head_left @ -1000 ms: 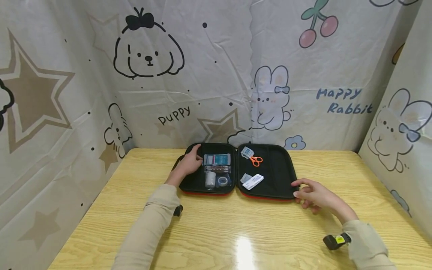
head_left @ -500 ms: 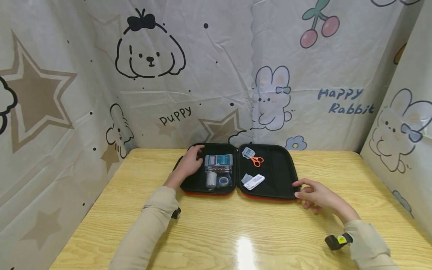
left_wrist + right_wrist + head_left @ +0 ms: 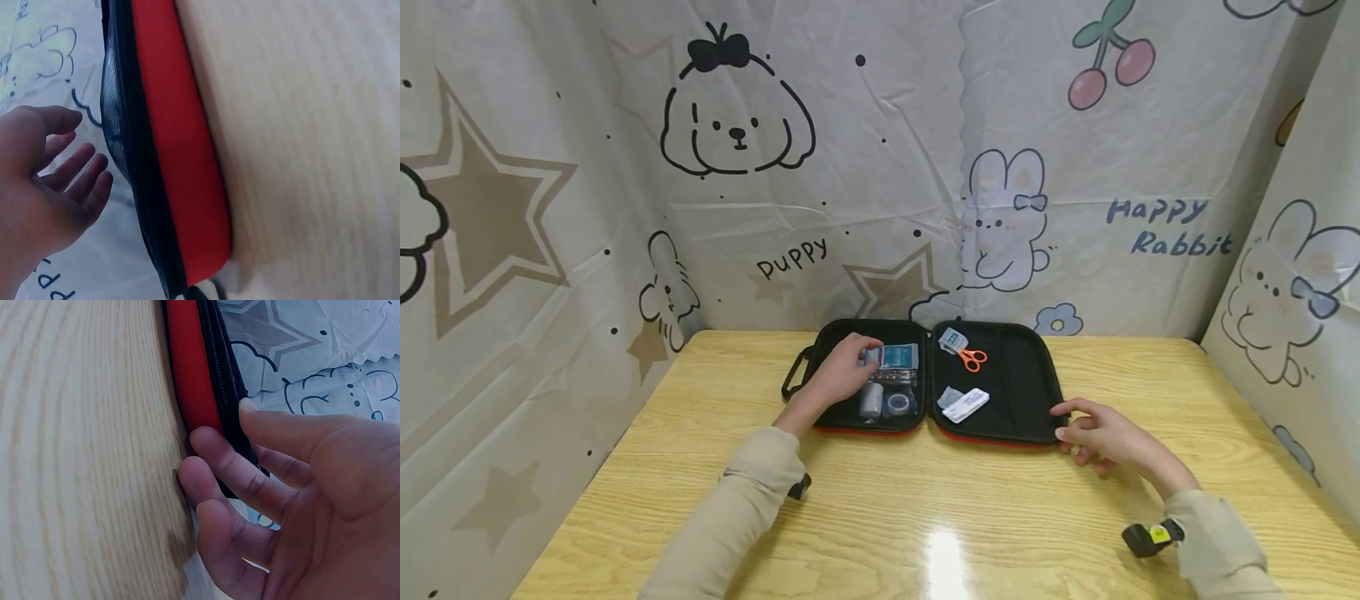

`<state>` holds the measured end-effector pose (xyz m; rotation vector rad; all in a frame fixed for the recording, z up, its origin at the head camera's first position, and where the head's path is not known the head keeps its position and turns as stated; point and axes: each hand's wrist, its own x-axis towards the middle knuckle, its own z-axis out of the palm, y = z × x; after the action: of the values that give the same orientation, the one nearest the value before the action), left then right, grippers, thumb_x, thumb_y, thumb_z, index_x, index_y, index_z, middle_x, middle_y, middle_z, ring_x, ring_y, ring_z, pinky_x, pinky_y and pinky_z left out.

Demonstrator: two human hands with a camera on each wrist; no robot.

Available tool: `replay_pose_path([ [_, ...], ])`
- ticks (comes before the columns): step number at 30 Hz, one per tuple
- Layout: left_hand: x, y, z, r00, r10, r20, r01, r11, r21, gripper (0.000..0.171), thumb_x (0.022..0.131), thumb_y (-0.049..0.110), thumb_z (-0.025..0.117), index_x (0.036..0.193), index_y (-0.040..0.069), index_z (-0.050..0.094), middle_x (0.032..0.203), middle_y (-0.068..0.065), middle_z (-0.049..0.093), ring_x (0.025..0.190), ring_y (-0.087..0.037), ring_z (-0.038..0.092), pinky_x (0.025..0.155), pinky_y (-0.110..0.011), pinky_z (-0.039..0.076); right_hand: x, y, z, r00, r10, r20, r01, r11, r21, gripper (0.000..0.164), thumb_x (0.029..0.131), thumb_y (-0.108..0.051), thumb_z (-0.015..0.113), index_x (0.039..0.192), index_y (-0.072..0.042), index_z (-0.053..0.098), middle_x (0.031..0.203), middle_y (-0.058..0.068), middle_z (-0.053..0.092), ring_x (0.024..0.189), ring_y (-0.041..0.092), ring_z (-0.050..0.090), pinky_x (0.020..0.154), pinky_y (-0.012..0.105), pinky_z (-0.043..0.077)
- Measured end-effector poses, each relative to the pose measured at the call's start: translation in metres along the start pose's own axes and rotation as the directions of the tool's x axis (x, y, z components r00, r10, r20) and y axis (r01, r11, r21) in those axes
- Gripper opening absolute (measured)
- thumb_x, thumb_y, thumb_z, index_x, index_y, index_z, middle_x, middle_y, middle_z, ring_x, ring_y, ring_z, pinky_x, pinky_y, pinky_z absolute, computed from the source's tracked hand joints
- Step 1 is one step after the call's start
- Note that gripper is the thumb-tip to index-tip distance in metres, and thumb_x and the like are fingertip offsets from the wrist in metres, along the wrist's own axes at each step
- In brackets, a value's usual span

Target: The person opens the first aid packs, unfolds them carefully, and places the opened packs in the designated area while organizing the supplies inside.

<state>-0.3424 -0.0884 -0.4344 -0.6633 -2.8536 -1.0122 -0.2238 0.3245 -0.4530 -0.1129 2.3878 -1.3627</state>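
An unfolded black-lined first-aid case [image 3: 1030, 375] with red sides [image 3: 181, 144] lies on the table. My left hand [image 3: 840, 371] hovers over its left half, fingers loosely bent, beside a teal-and-white packet [image 3: 898, 357]; the left wrist view shows nothing held. In that half also lie a white bandage roll [image 3: 872, 401] and a roll of tape [image 3: 898, 403] in clear wrapping. Orange-handled scissors [image 3: 973, 360] and small white packets [image 3: 966, 406] occupy the right half. At the case's right front corner, my right hand [image 3: 300, 481] pinches the edge, thumb on the zipped rim, fingers against the side.
The wooden table [image 3: 880, 517] extends in front of the case and to both sides. A printed cloth [image 3: 880, 167] hangs right behind the case and along the sides. A black carry handle [image 3: 793, 375] sticks out from the case's left side.
My left hand has moved right from the case's left inner edge to the teal packet, uncovering the carry handle. The right hand stays on the corner.
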Motion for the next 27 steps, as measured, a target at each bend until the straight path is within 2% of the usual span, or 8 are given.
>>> replay_pose_path([
  [5, -0.003, 0.005, 0.009, 0.999, 0.020, 0.044, -0.021, 1.000, 0.005, 0.036, 0.097, 0.013, 0.061, 0.131, 0.002, 0.061, 0.125, -0.017, 0.058, 0.107, -0.027, 0.058, 0.093, -0.043, 0.050, 0.000, 0.000, 0.000, 1.000, -0.003, 0.000, 0.003, 1.000, 0.004, 0.053, 0.099, -0.023, 0.061, 0.143, -0.002, 0.039, 0.089, 0.008, 0.066, 0.066, 0.019, 0.058, 0.047, 0.027, 0.042],
  [12, -0.006, 0.016, 0.013, 0.995, 0.048, 0.084, -0.048, 0.999, -0.002, 0.036, 0.097, 0.017, 0.062, 0.131, 0.004, 0.061, 0.124, -0.018, 0.058, 0.105, -0.026, 0.056, 0.092, -0.043, 0.049, -0.001, -0.001, 0.000, 1.000, 0.003, 0.002, -0.003, 1.000, 0.009, 0.052, 0.099, -0.023, 0.061, 0.142, -0.003, 0.039, 0.090, 0.008, 0.066, 0.066, 0.019, 0.058, 0.048, 0.027, 0.042],
  [21, -0.008, 0.030, 0.022, 0.988, 0.073, 0.134, -0.071, 0.997, -0.022, 0.037, 0.098, 0.018, 0.061, 0.133, 0.006, 0.060, 0.131, -0.012, 0.058, 0.111, -0.025, 0.062, 0.097, -0.040, 0.051, -0.001, -0.001, 0.001, 1.000, 0.010, -0.005, -0.010, 1.000, -0.001, 0.052, 0.100, -0.023, 0.060, 0.143, -0.003, 0.039, 0.091, 0.008, 0.066, 0.068, 0.019, 0.059, 0.048, 0.028, 0.043],
  [27, -0.009, 0.038, 0.029, 0.982, 0.090, 0.164, -0.088, 0.996, -0.019, 0.037, 0.099, 0.021, 0.060, 0.134, 0.009, 0.059, 0.133, -0.009, 0.058, 0.110, -0.021, 0.061, 0.098, -0.038, 0.051, 0.000, 0.000, 0.000, 1.000, 0.012, -0.005, -0.012, 1.000, -0.001, 0.052, 0.100, -0.023, 0.060, 0.143, -0.003, 0.039, 0.091, 0.008, 0.066, 0.068, 0.019, 0.059, 0.048, 0.028, 0.043],
])
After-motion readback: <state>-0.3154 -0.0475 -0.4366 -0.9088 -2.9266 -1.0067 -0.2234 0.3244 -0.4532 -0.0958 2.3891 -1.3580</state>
